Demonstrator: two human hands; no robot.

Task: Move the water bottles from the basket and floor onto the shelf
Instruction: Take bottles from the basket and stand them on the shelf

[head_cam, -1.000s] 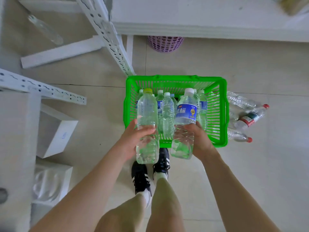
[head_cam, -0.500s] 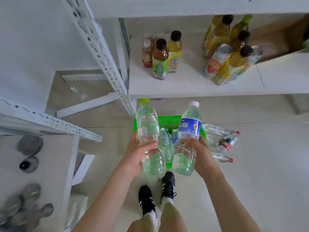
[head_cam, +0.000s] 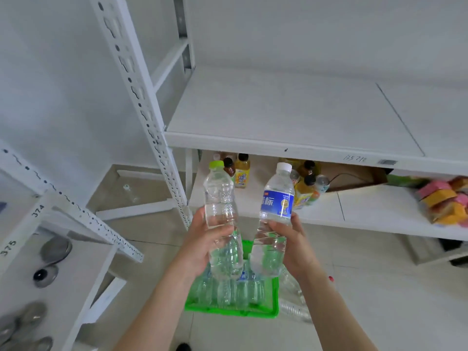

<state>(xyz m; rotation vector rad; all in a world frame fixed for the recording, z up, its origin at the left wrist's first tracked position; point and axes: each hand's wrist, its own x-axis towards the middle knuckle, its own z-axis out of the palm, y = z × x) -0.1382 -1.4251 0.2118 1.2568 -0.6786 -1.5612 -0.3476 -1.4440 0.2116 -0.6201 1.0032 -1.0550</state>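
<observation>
The left hand (head_cam: pixel 202 239) has its fingers wrapped around a ribbed clear plastic water bottle with a lime-green cap (head_cam: pixel 220 219). The right hand (head_cam: pixel 291 245) grips a clear plastic water bottle with a blue label and white cap (head_cam: pixel 274 216). Both are held upright over the green plastic lattice basket (head_cam: pixel 231 310), which holds more bottles. Ahead is the bare white metal shelf board (head_cam: pixel 278 115); amber drink bottles (head_cam: pixel 241 171) stand on the tier below.
</observation>
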